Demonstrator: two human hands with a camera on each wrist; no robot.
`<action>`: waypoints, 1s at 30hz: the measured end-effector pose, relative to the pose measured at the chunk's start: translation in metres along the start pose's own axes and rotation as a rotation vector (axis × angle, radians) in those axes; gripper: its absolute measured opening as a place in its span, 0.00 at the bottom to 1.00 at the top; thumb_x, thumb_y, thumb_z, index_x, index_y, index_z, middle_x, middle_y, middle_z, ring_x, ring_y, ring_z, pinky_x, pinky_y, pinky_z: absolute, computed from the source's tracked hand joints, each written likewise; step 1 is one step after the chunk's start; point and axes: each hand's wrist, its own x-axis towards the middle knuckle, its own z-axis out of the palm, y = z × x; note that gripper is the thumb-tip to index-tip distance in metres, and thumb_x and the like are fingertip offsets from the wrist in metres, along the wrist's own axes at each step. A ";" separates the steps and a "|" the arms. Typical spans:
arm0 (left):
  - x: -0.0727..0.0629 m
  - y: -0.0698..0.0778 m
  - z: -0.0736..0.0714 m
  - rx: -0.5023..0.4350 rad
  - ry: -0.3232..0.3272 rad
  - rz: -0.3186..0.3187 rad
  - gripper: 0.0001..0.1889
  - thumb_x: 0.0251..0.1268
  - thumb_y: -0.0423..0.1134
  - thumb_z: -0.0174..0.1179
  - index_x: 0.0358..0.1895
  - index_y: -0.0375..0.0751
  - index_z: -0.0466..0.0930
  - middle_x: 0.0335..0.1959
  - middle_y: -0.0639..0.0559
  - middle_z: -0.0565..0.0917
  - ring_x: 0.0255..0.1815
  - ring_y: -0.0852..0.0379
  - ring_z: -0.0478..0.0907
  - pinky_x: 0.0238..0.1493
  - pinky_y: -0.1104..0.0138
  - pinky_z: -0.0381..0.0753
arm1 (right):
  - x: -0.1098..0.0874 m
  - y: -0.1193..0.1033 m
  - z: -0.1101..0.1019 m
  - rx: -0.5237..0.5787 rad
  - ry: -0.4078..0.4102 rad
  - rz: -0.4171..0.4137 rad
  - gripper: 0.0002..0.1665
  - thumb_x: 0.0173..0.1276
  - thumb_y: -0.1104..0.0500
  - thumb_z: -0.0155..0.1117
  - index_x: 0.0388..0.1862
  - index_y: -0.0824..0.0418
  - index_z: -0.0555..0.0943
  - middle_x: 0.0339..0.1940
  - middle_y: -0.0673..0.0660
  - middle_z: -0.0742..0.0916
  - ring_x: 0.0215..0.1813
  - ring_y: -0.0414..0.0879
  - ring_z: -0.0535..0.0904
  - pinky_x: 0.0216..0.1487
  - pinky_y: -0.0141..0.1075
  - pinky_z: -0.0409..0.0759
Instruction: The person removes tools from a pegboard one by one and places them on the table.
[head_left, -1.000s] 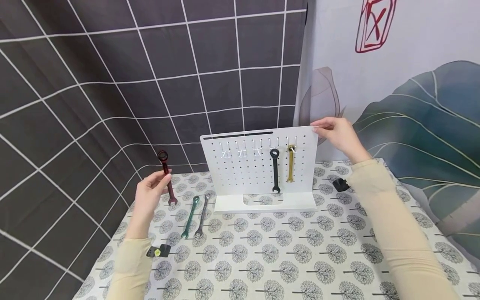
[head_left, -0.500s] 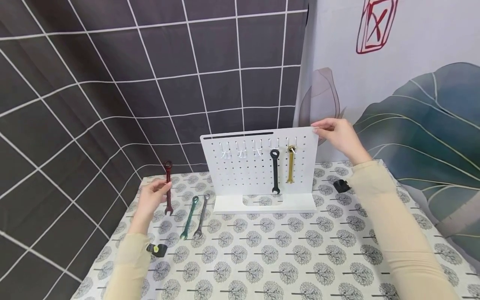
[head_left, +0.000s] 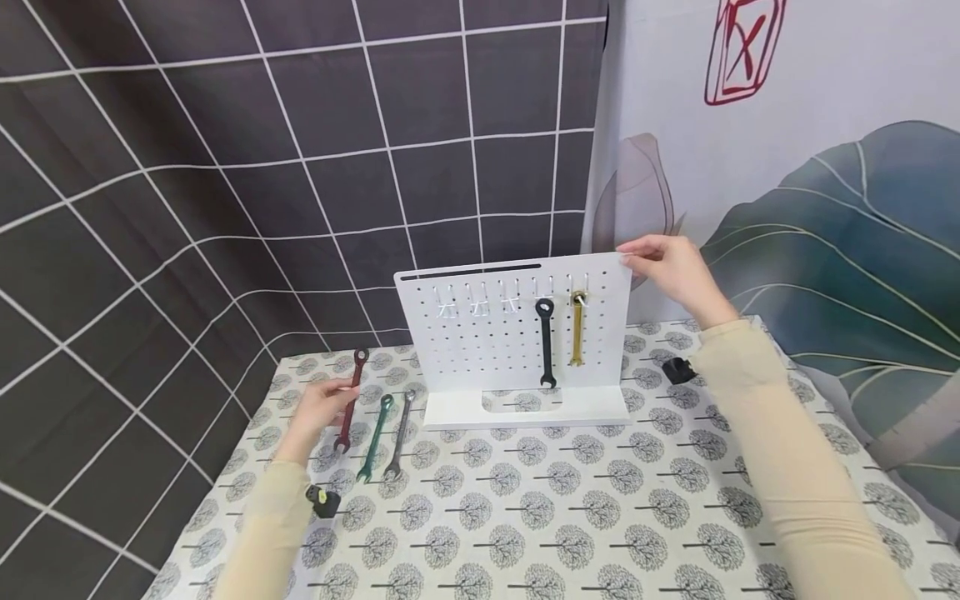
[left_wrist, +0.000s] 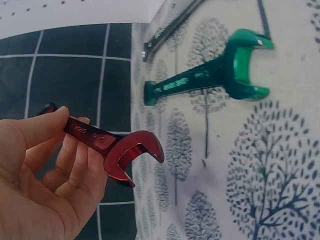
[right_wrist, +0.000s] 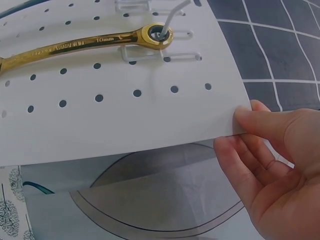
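Observation:
My left hand pinches a red combination wrench by its shank, open jaw end toward me, left of the other loose wrenches. Beside it on the cloth lie a green wrench and a silver wrench. My right hand grips the top right corner of a white pegboard between thumb and fingers. A black wrench and a gold wrench hang by their ring ends on the board's hooks. In the right wrist view a hook passes through the gold wrench's ring.
Several bare white hooks line the upper left of the pegboard. The tree-patterned tablecloth spreads in front of the board's base. Dark grid-patterned curtain stands close at the left and behind.
My left hand has moved right and the red wrench has come lower, beside the green one, with its ring end now leaning right. My right hand keeps its hold on the pegboard corner.

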 end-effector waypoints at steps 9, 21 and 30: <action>0.004 -0.015 0.008 0.035 -0.013 -0.067 0.22 0.71 0.36 0.61 0.62 0.26 0.75 0.46 0.34 0.85 0.31 0.56 0.82 0.39 0.60 0.88 | -0.002 0.002 0.000 -0.007 0.001 0.008 0.17 0.73 0.54 0.66 0.54 0.62 0.85 0.47 0.65 0.89 0.40 0.47 0.87 0.42 0.27 0.77; 0.009 -0.024 0.013 0.127 -0.007 -0.131 0.20 0.70 0.40 0.62 0.59 0.30 0.79 0.40 0.42 0.85 0.34 0.54 0.79 0.34 0.62 0.86 | -0.003 0.003 0.000 0.038 0.005 -0.005 0.16 0.73 0.58 0.67 0.53 0.66 0.85 0.47 0.67 0.88 0.35 0.39 0.86 0.37 0.21 0.78; 0.013 -0.028 0.018 0.179 0.003 -0.109 0.21 0.69 0.39 0.63 0.58 0.27 0.79 0.47 0.38 0.80 0.39 0.50 0.79 0.38 0.60 0.88 | -0.001 -0.001 -0.001 0.037 -0.009 -0.004 0.17 0.73 0.57 0.66 0.55 0.65 0.84 0.48 0.67 0.88 0.34 0.36 0.85 0.39 0.22 0.77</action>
